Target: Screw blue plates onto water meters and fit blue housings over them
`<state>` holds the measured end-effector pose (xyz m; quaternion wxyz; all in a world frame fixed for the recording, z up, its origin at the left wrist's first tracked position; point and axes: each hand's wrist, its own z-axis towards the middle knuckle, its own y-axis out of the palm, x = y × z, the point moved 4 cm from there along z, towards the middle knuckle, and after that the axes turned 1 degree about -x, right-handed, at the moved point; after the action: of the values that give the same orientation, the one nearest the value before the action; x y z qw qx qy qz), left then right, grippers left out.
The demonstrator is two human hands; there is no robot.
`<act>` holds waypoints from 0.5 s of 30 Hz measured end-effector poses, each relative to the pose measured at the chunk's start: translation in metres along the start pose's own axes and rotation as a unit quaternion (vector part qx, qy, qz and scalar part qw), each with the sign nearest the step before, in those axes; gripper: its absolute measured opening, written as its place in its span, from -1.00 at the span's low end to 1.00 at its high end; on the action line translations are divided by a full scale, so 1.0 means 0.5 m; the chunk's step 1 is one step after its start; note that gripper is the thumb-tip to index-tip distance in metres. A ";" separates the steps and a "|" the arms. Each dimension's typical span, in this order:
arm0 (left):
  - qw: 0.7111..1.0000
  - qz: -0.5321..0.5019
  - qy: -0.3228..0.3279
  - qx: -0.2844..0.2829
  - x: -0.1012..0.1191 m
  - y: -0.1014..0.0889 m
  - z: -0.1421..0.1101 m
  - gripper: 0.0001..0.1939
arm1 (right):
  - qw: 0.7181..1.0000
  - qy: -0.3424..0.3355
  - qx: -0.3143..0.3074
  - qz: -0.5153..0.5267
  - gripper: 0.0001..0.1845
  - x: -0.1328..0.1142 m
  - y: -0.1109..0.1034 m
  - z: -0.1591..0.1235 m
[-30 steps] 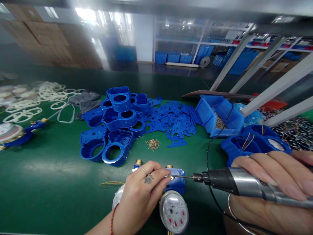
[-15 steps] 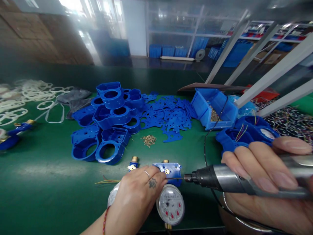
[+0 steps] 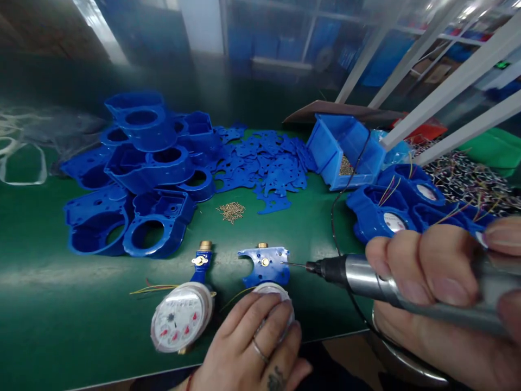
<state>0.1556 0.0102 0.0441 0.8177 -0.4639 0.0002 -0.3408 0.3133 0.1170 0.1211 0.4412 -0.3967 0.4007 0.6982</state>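
Note:
In the head view my right hand (image 3: 431, 271) is wrapped round a grey electric screwdriver (image 3: 366, 277), held nearly level with its thin bit pointing left. The bit's tip lies over or against the right part of a blue perforated plate (image 3: 268, 269), around a brass fitting; contact I cannot tell. My left hand (image 3: 256, 342) is closed over the round dial of a water meter (image 3: 271, 288), just below that plate, covering most of it. To its left lies a second water meter (image 3: 183, 315), its white dial with red pointers facing up and a brass end above.
Stacked blue housings (image 3: 150, 163) stand at the left. Behind the small screw pile (image 3: 231, 212) lie many flat blue plates (image 3: 264, 157). A blue bin (image 3: 350, 152) holds screws. At the right sit housings with wires (image 3: 391, 206), and a black cord (image 3: 334, 217) crosses the table.
My left hand has moved from the blue plate down onto the meter's dial, uncovering the plate and the left meter. The screwdriver stays at the plate's right side. The view has tilted down.

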 end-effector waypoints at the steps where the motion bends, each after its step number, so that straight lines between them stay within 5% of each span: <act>1: 1.000 -0.017 -0.001 0.002 0.002 0.014 0.001 -0.77 | 1.000 -0.011 -0.005 0.021 -0.79 0.006 0.011 0.006; 7: 0.997 -0.064 -0.019 0.024 -0.008 0.073 0.007 -0.81 | 0.998 -0.020 -0.025 0.050 -0.85 0.051 0.052 0.028; 11: 0.995 -0.066 -0.013 0.076 -0.010 0.082 -0.003 -0.91 | 0.998 -0.005 -0.053 0.035 -0.85 0.063 0.062 0.029; 15: 0.995 -0.069 -0.014 0.069 -0.010 0.085 -0.004 -0.92 | 0.996 0.000 -0.083 0.027 -0.87 0.069 0.071 0.026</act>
<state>0.1750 0.0258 0.0093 0.8223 -0.4098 -0.0668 -0.3893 0.2674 0.1287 0.1018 0.3875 -0.4206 0.3524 0.7407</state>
